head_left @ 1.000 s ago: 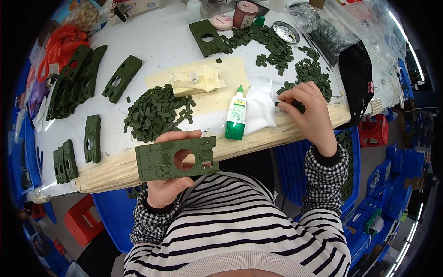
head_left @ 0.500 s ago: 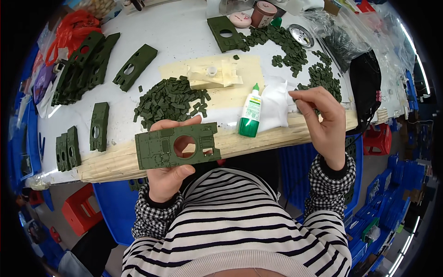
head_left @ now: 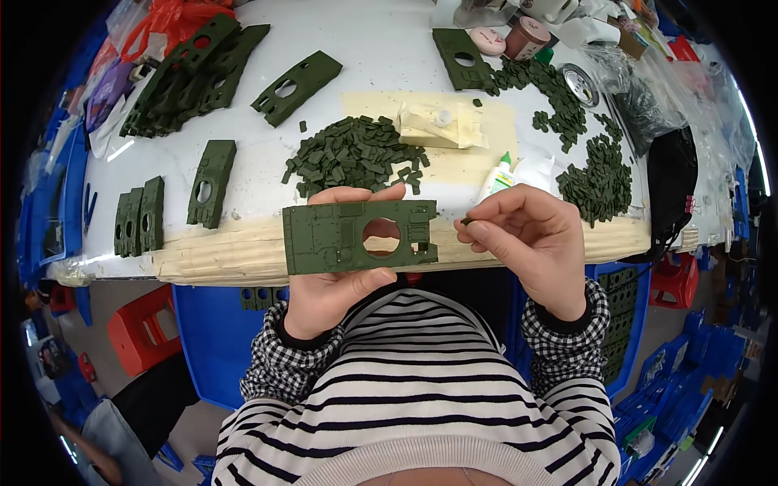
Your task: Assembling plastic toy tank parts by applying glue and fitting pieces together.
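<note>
My left hand (head_left: pixel 324 306) grips a dark green plastic model tank hull (head_left: pixel 331 236), fingers behind its far edge and thumb along the near one. The hull has a big round hole, its detailed face turned up towards me. Just to the right of it, my right hand (head_left: pixel 535 247) pinches a small dark green plastic piece (head_left: pixel 466 220) between thumb and forefinger, apart from the hull. Behind that hand a white glue bottle with a green tip (head_left: pixel 496 176) is partly hidden. Beyond the hull lies a heap of small green pieces (head_left: pixel 348 154).
Further hulls lie at the left, one single (head_left: pixel 212 182) and a stack (head_left: pixel 182 77). A taped block (head_left: pixel 442 127) sits mid-table. More small pieces (head_left: pixel 597 180) are heaped at the right, beside a black bag (head_left: pixel 671 190). A wooden strip (head_left: pixel 219 263) lines the near edge.
My right hand has come left and closer to the hull, with the small piece now showing at its fingertips. The whole view has shifted; my left hand still holds the hull.
</note>
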`<state>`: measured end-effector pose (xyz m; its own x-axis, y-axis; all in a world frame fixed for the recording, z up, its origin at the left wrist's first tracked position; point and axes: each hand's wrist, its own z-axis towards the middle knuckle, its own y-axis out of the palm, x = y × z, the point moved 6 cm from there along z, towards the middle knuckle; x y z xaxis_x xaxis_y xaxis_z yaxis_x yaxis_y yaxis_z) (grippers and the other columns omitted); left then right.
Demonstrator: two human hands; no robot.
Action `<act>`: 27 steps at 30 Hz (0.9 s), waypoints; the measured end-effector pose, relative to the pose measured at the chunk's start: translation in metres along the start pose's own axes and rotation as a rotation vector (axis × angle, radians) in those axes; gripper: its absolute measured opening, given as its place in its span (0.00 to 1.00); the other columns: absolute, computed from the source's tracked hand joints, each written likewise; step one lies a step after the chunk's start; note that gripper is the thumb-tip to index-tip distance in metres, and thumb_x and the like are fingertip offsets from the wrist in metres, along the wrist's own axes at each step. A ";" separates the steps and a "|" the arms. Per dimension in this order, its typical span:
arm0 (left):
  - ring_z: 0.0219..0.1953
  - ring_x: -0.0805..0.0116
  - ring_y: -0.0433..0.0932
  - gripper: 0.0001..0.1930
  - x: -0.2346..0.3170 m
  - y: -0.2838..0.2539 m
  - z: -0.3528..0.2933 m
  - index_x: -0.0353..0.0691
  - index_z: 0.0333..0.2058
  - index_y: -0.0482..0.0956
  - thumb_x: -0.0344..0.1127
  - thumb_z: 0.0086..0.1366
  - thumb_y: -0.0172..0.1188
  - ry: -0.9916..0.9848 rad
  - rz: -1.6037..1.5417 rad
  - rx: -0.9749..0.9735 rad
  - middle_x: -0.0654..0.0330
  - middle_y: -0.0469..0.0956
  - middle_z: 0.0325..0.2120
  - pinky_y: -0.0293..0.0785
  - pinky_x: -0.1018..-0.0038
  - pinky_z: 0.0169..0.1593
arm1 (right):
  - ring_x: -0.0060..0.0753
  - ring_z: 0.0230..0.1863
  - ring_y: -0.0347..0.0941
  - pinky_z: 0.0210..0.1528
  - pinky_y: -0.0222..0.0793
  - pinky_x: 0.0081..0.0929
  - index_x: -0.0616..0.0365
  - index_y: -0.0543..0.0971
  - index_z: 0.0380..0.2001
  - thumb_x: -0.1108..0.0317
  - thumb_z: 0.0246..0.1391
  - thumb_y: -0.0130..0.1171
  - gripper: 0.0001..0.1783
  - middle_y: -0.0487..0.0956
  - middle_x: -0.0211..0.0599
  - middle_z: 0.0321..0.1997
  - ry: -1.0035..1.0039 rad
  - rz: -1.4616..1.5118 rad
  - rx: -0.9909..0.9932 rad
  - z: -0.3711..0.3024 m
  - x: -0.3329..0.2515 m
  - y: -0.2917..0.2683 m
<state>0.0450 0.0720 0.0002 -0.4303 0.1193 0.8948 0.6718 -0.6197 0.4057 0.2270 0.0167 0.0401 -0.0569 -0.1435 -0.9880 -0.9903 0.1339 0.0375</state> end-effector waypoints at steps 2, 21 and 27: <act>0.50 0.58 0.71 0.35 -0.001 -0.003 -0.002 0.36 0.57 0.55 0.28 0.54 0.65 0.013 -0.020 -0.001 0.41 0.61 0.56 0.76 0.64 0.50 | 0.17 0.33 0.74 0.39 0.71 0.16 0.67 0.78 0.32 0.77 0.50 0.60 0.06 0.79 0.36 0.34 -0.018 -0.049 -0.029 0.001 -0.003 0.004; 0.48 0.60 0.75 0.34 0.001 0.003 -0.003 0.33 0.60 0.51 0.22 0.58 0.58 -0.231 -0.208 -0.023 0.47 0.67 0.52 0.78 0.67 0.48 | 0.34 0.46 0.68 0.52 0.61 0.32 0.60 0.78 0.23 0.72 0.42 0.61 0.04 0.74 0.37 0.41 -0.325 -0.390 -0.297 0.014 -0.020 0.032; 0.47 0.59 0.75 0.33 -0.001 0.003 -0.002 0.33 0.60 0.51 0.20 0.58 0.57 -0.226 -0.233 -0.029 0.47 0.66 0.52 0.80 0.68 0.46 | 0.35 0.52 0.70 0.56 0.61 0.33 0.62 0.77 0.22 0.74 0.43 0.61 0.03 0.72 0.37 0.42 -0.232 -0.373 -0.349 0.015 -0.018 0.034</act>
<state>0.0459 0.0686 0.0004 -0.4235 0.4275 0.7987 0.5523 -0.5770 0.6017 0.1967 0.0388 0.0571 0.2958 0.1054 -0.9494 -0.9233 -0.2232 -0.3124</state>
